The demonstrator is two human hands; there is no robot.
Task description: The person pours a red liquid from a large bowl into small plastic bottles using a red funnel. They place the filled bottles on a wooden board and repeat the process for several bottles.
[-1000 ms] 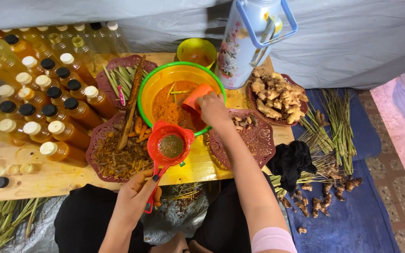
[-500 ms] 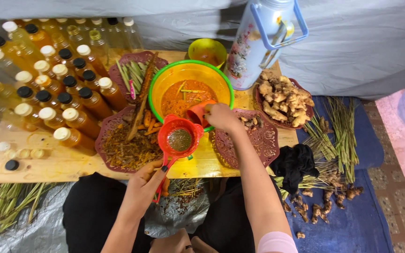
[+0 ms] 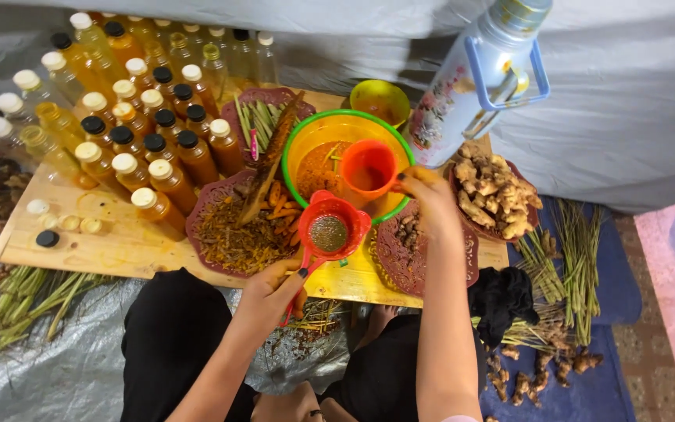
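Small orange cup (image 3: 367, 168), orange liquid inside, above red strainer (image 3: 330, 231).

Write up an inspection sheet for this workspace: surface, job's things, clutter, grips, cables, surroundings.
Surface: low wooden board, used as a table, set on grey sheeting.
Job's things: red strainer with dark dregs, above the board's front edge; orange cup holding orange liquid, over the green-rimmed yellow basin.
Clutter: rows of capped bottles of amber liquid; loose caps; carved trays of shredded root, ginger and green stalks; small yellow bowl.
Grips: left hand grips the strainer's handle; right hand grips the cup.
Cables: nothing seen.
Surroundings: large flask with blue handle, grey cloth backdrop, lemongrass and roots on a blue mat.
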